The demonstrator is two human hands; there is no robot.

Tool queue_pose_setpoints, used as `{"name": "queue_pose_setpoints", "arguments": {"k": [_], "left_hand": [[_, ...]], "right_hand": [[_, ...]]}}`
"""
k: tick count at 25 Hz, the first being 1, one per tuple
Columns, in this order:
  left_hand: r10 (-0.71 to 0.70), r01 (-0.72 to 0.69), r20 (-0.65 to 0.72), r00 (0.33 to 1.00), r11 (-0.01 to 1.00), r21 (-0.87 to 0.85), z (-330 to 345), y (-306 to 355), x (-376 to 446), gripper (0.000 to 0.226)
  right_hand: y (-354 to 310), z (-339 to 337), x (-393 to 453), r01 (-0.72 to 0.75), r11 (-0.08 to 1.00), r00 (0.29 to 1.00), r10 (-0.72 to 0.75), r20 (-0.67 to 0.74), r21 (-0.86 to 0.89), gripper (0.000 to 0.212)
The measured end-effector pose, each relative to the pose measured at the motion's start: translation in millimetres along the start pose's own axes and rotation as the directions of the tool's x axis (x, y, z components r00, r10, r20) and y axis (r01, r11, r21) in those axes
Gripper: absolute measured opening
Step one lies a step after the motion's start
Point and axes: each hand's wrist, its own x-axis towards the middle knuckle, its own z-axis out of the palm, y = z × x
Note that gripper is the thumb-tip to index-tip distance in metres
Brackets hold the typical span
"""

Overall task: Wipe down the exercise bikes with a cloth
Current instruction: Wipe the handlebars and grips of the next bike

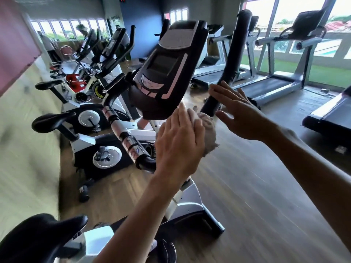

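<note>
The nearest exercise bike has a dark console (167,73), a black saddle (38,236) at the bottom left and a black right handlebar (234,57) rising beside the console. My left hand (178,141) is seen from its back below the console, fingers nearly straight, pressing a bunched pale cloth (209,133) by the handlebar's lower end. Its thumb is hidden. My right hand (239,111) hovers just right of the handlebar with fingers spread and holds nothing.
Several more exercise bikes (91,118) stand in a row along the left wall. Treadmills (281,80) line the windows on the right. A person (47,44) stands far back at the left. Wooden floor (256,186) runs between the rows.
</note>
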Motion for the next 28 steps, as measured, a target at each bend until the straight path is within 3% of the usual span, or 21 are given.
{"name": "queue_pose_setpoints", "arguments": {"k": [3,7,10,13,17,21,24,28], "left_hand": [[-0.031,0.031,0.002,1.0,1.0,0.006,-1.1,-9.1,-3.0,0.061],[-0.144,0.144,-0.032,0.989,0.989,-0.02,3.2,6.9,22.8,0.051],[0.024,-0.039,-0.092,0.996,0.986,-0.162,-6.6,-3.6,8.2,0.066],[0.215,-0.215,0.053,0.975,0.977,0.004,-9.7,-15.1,1.4,0.064],[0.176,-0.187,0.105,0.979,0.976,0.111,-1.7,-0.8,25.9,0.071],[0.165,-0.168,0.039,0.985,0.982,0.089,1.8,-7.1,-3.2,0.068],[0.13,-0.138,0.075,0.989,0.983,0.123,-4.5,-18.6,-23.6,0.07],[0.136,-0.146,0.118,0.984,0.986,0.081,-3.7,-1.0,15.7,0.062]], "right_hand": [[0.8,1.3,0.2,0.015,1.0,1.0,-0.015,-0.008,-0.02,0.065],[-6.5,-3.7,11.5,-0.001,1.0,1.0,0.001,-0.02,-0.016,0.05],[-10.8,-1.3,12.3,-0.011,1.0,1.0,0.011,0.001,0.006,0.045],[-12.3,1.6,11.8,0.001,1.0,1.0,-0.001,-0.017,-0.015,0.045],[-17.6,5.5,12.8,0.019,1.0,1.0,-0.019,-0.021,-0.009,0.045],[-20.5,9.5,11.3,0.015,1.0,0.999,-0.014,-0.035,0.018,0.042],[-17.7,9.6,9.8,0.037,0.998,0.999,-0.036,-0.025,0.043,0.042],[-10.7,6.4,12.5,0.052,0.996,0.999,-0.051,-0.012,0.077,0.041]]}}
